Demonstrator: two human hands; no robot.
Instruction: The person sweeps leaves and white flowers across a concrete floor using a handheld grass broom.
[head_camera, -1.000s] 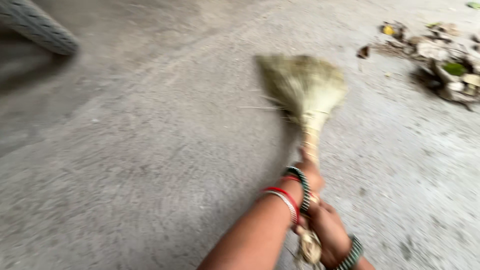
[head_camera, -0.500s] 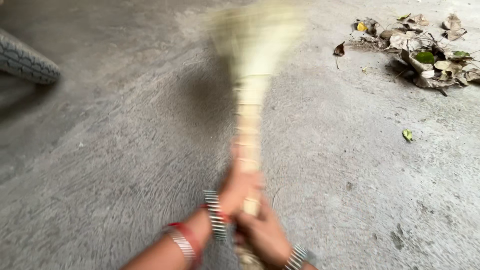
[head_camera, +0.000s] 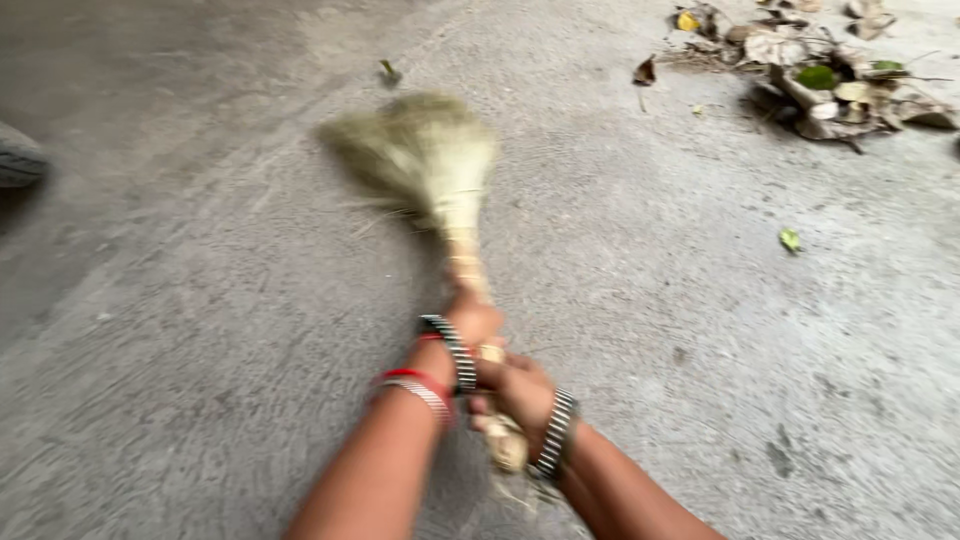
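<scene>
Grey concrete floor (head_camera: 200, 330) fills almost everything we see, rough and dusty, and that's the surface under our brush. Up at the far right sits the pile of dry leaves (head_camera: 815, 75), brown with a bit of green and yellow mixed in. At the far left edge a dark tyre (head_camera: 18, 155) pokes into view, well apart from us. Now the broom (head_camera: 440, 185): a pale grass one, its fan of bristles spread out ahead of us and blurred, its bound handle running back towards our body. Both our hands are clamped on that handle, close together. Our left hand (head_camera: 470, 322) grips higher up, nearer the bristles, and our right hand (head_camera: 515, 392) closes round the handle just behind it, near the knobbly butt end. Striped bangles and a red one ring our wrists. Smallest of all, a stray green leaf (head_camera: 790, 240) lies alone to the right of the broom, and another scrap (head_camera: 388, 70) lies beyond the bristles. To sweep well, we'd judge: keep the bristles low and flat to the floor, use short strokes, and hold the grip firm so the head doesn't flick dust upward.
</scene>
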